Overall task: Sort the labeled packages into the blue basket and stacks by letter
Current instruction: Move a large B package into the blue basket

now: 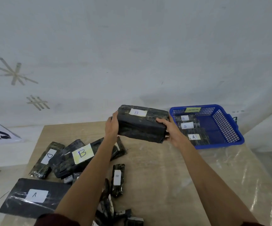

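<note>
Gripping the B package [141, 128] by both ends, left hand [112, 128] and right hand [171, 132] fingers [161, 121] curled round, I reckon it stiff, hefty.

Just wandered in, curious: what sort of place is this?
Probably a makeshift parcel-sorting station: a plywood table strewn with lettered black packages, and a blue basket holding some.

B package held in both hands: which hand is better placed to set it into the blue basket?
Probably the right: the right hand grips the B package at the end next to the blue basket, while the left hand grips the end farther from it.
</note>
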Available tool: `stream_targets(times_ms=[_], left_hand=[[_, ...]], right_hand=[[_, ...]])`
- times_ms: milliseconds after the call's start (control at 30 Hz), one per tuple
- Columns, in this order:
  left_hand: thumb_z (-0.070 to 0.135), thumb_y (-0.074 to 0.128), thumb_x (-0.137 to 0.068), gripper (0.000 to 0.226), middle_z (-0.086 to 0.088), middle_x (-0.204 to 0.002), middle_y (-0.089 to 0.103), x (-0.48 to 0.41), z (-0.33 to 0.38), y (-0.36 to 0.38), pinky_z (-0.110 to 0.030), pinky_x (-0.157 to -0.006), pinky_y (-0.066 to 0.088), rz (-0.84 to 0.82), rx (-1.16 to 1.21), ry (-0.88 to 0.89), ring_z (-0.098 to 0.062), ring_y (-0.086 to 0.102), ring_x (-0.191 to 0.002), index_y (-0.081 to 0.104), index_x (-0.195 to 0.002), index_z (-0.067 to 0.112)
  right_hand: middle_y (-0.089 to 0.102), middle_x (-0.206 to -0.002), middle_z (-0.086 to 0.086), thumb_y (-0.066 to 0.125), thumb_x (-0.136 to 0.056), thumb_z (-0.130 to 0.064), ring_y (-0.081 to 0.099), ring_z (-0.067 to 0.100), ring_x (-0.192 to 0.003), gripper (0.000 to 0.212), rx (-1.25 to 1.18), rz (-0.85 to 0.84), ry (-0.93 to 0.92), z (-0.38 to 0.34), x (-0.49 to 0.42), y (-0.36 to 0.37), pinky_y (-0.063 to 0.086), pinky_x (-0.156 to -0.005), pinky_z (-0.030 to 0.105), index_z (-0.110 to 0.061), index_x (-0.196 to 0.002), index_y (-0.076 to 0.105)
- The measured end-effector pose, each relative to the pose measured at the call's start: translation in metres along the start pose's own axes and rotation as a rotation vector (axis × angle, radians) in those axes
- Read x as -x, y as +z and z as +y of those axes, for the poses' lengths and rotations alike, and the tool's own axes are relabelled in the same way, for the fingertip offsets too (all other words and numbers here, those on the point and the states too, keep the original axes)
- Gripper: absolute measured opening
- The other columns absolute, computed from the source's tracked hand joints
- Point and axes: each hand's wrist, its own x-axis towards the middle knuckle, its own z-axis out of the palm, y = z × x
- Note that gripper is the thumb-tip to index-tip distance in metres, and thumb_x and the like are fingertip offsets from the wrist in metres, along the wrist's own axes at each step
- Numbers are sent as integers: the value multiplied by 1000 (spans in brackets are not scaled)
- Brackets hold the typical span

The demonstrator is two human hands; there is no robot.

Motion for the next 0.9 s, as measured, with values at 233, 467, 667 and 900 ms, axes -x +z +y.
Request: stream_targets(times_ms=[233,467,667,900], left_hand=[[34,59,-102,42,-4,-128,56,-21,-16,-11,-44,-84,55,-284,-221,-26,-23,58,-107,49,-138,15],[25,60,-102,49,-10,-133,54,-39,-43,11,-45,-88,57,-236,-173,-12,-28,59,-113,38,-144,10],[23,61,-101,55,-11,-136,53,-56,-61,29,-46,-94,56,-168,-185,-1,-29,57,-118,34,-147,10],[13,57,-102,54,-13,-137,51,-81,-65,60,-51,-101,52,-173,-194,40,-28,55,-121,31,-149,8]], right_hand=[[59,-116,-4,70,-91,-37,62,15,-98,61,27,114,35,29,-8,-9,48,-65,32,-25,-141,37],[57,-130,-7,58,-98,-49,57,19,-115,52,237,106,98,38,-45,-11,51,-98,42,-34,-145,41],[55,-135,4,58,-100,-38,62,25,-109,58,347,183,38,49,-84,-13,57,-93,46,-24,-152,35],[58,-120,-9,71,-92,-37,56,17,-112,68,339,334,13,55,-120,-15,48,-98,36,-19,-148,37]])
